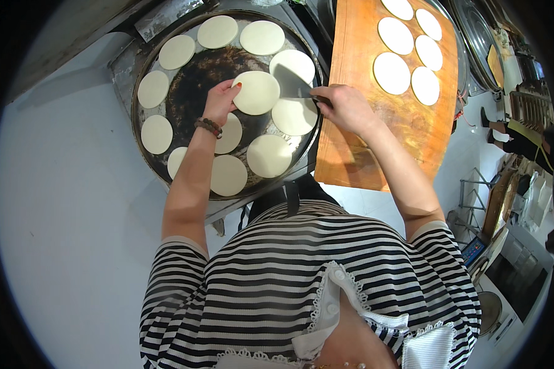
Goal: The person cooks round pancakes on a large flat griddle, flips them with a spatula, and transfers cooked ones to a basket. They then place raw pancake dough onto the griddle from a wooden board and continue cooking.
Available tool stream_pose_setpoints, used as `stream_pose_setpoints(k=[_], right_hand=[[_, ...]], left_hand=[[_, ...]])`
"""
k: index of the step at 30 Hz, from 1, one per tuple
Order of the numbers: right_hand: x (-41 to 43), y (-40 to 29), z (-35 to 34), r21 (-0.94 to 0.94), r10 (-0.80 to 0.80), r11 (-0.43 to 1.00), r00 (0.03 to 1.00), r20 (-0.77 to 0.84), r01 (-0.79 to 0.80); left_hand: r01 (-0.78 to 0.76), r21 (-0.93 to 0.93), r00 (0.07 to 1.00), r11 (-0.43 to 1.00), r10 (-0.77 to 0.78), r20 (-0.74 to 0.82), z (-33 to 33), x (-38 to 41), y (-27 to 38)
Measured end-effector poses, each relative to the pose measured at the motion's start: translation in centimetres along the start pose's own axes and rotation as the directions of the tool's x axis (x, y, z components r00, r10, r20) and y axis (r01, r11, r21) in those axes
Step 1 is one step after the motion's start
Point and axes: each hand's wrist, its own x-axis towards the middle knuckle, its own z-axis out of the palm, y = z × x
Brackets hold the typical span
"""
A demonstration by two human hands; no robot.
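Observation:
My left hand point(220, 102) pinches the edge of a flat, pale dough round point(257, 93) over a large round griddle point(191, 87). The handle of a metal spatula point(292, 83) is in my right hand point(348, 108) at the griddle's right side. Its blade points left, beside the held round and over part of another dough round point(300, 62). Whether the blade touches either round is unclear. Several more rounds form a ring near the griddle's rim, and one dough round point(229, 133) lies further in, partly hidden by my left wrist. The griddle's middle is darkly scorched.
To the right, a wooden board point(388, 143) carries several dough rounds point(391, 73) at its far end. Beyond it stands a large round metal pan point(478, 41). Another person's legs point(512, 136) show at far right. A white wall point(64, 184) is on the left.

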Motion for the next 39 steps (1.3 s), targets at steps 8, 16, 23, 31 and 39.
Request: stream_pose_setpoints(k=[8, 16, 23, 31, 39], right_hand=[[-18.3, 4.8, 5.3, 0.478, 0.589, 0.786, 0.707, -0.391, -0.391], [-12.5, 7.9, 1.1, 0.558, 0.712, 0.694, 0.548, -0.439, -0.456], [-3.7, 3.6, -6.2, 0.072, 0.054, 0.997, 0.983, -0.178, -0.041], [14.0, -2.1, -1.0, -0.052, -0.236, 0.969, 0.97, 0.062, 0.24], [0.0, 3.5, 2.2, 0.403, 0.267, 0.908, 0.903, -0.336, -0.118]], left_hand=[[0.025, 0.329, 0.993, 0.944, 0.014, -0.115, -0.8, -0.4, 0.8], [-0.155, 0.84, 0.887, 0.52, 0.447, -0.113, 0.6, 0.0, 2.9], [-0.096, -0.049, 0.966, 0.994, 0.105, 0.238, 4.5, 1.7, 5.0], [-0.172, -0.089, 0.966, 0.981, 0.151, -0.209, -5.5, 4.0, 5.2], [-0.153, -0.071, 0.853, 0.986, 0.095, -0.513, -7.7, 4.0, 2.6]])
